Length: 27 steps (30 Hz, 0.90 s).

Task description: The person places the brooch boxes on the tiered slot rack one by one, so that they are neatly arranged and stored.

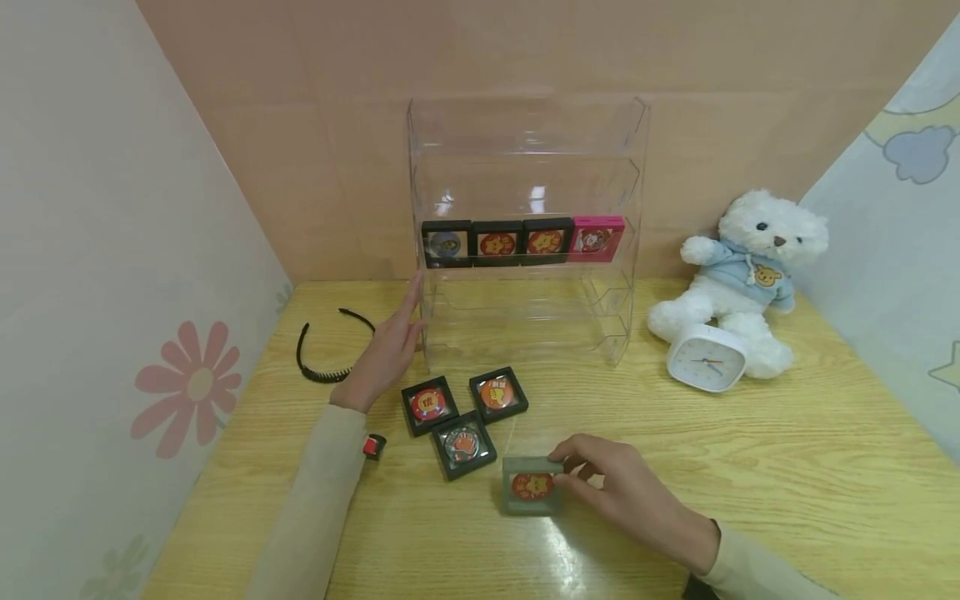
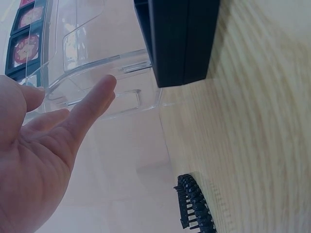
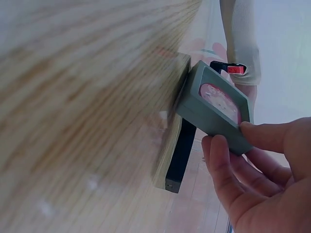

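Between thumb and fingers, my right hand point(image 1: 630, 487) pinches a grey-green square display case point(image 1: 517, 500) with a red round badge inside, near the table's front. In the right wrist view, this case point(image 3: 204, 111) is tilted. My left hand point(image 1: 382, 354), fingers extended, lies against the left side of a clear tiered rack point(image 1: 525, 329); its palm shows in the left wrist view. One shelf of the rack holds a row of cases: black ones point(image 1: 497, 260) and a pink one point(image 1: 597, 242) at the right end. Several black cases point(image 1: 463, 446) with round badges lie before the rack.
A black toothed headband point(image 1: 324, 377) lies left of the rack, partly behind the left hand. To the right sits a white teddy bear point(image 1: 757, 275) in a blue top, with a white clock point(image 1: 707, 358) leaning at its legs. Walls point(image 1: 345, 167) bound the table.
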Available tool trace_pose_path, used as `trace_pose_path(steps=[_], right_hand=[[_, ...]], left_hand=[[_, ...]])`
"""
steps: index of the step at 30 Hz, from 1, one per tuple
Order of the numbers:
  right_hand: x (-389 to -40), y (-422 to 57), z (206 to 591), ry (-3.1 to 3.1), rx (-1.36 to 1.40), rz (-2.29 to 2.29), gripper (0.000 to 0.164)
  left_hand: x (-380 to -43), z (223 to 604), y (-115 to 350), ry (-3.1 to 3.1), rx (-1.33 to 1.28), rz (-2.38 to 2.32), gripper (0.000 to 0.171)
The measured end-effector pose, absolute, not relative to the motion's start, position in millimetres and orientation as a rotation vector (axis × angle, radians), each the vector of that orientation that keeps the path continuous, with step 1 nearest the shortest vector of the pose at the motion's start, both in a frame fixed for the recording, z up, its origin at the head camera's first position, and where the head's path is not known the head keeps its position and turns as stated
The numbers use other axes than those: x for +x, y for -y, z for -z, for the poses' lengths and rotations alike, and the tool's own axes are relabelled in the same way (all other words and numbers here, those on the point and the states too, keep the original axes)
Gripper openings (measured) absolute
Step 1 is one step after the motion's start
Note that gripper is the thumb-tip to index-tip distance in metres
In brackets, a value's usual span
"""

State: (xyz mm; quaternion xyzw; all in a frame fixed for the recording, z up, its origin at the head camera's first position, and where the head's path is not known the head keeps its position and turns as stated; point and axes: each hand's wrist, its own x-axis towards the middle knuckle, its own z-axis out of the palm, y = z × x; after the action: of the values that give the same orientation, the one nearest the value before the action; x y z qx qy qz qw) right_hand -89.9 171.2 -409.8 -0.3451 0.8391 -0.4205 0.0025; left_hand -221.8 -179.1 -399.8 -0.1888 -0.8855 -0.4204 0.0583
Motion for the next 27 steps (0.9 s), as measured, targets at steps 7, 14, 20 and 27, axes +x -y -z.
trace_pose_path(steps=[7, 14, 20, 27], right_hand=[[-89.5, -170.2, 409.2, -2.625, -1.146, 1.353, 0.026], [-89.4, -168.7, 407.4, -2.663, -1.133, 1.361, 0.026], [-90.6, -166.5, 406.0, -2.7, -1.158, 1.389, 0.029], [-97.2, -163.9, 402.8, -2.746, -1.238, 1.427, 0.035]], left_hand=[[-223.2, 400.5, 179.7, 2.684, -0.586, 1.23, 0.076], [-223.2, 400.4, 179.9, 2.688, -0.591, 1.22, 0.075], [-223.4, 401.3, 180.0, 2.691, -0.589, 1.205, 0.075], [-223.2, 400.0, 179.4, 2.697, -0.582, 1.202, 0.074]])
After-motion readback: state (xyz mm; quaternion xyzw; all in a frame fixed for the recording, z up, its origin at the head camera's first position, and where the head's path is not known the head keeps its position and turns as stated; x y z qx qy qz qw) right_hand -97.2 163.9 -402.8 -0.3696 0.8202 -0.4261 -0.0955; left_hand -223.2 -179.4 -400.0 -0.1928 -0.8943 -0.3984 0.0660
